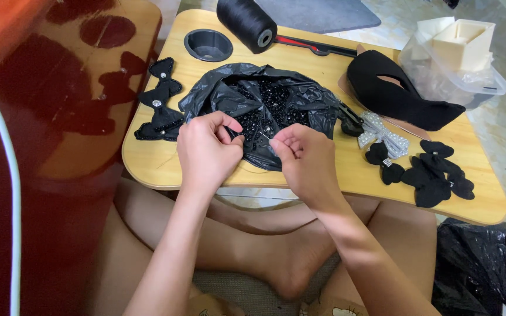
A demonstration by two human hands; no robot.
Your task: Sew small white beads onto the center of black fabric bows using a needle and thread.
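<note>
Needle tip (263,136) between both hands, too small to tell.

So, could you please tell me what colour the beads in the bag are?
Shiny black beads, clearest in the head view.

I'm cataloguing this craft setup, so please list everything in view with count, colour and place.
lap table: one, light wood, across the legs.
plastic bag: one, black, table centre, open.
beads: many, black, inside the bag.
thread spool: one, black, table's far edge.
cup recess: one, dark, far left of the table.
beaded bows: about two, black, table's left edge.
shoe: one, black, right of the bag.
fabric bows: several, black, table's right side.
pearl bow: one, silvery white, beside the shoe.
clear box: one, far right, holding cream blocks.
left hand: pinching at the bag's near edge.
right hand: pinching something too small to identify.
</note>
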